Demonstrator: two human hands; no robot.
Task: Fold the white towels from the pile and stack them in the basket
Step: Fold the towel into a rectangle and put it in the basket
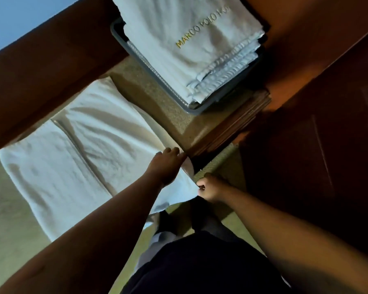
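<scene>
1. Towel (pixel 77 149): white, spread on the bench (pixel 140 90), with one raised crease across it. Its near edge hangs off toward the person.
2. Left hand (pixel 168 166): fingers curled over the towel's near edge, gripping it.
3. Right hand (pixel 211 188): closed in a pinch on the same edge, just beside the left.
4. Basket (pixel 197 111): grey, further along the bench, holding a stack of folded towels (pixel 179 39). The top one is lettered in gold.
5. Step, as judged: a fold is beginning. The next move likely calls for lifting the held edge evenly and laying it across, corners matched.
6. Not made out: the unfolded pile, the stack's count, and the towel corner behind the left forearm.
</scene>
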